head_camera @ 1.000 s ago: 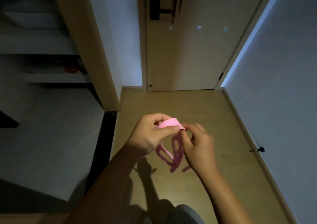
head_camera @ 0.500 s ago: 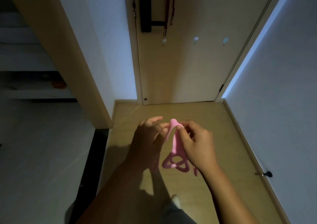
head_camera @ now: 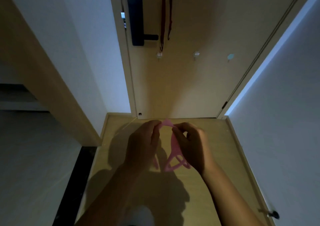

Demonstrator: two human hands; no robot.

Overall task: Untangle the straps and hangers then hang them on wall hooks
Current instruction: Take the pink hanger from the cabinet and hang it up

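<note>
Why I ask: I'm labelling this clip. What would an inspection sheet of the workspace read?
Surface: wooden floor, dim, with the arms' shadow on it.
Job's things: pink strap held up between both hands, lower loops dangling above the floor; red strap hanging down the door, its top out of frame; hooks in a row on the door.
Clutter: nothing seen.
Grippers: left hand and right hand each pinch the pink strap's top.
Cables: nothing seen.
Surroundings: dark door handle, white walls, doorstop low on the right wall.
</note>
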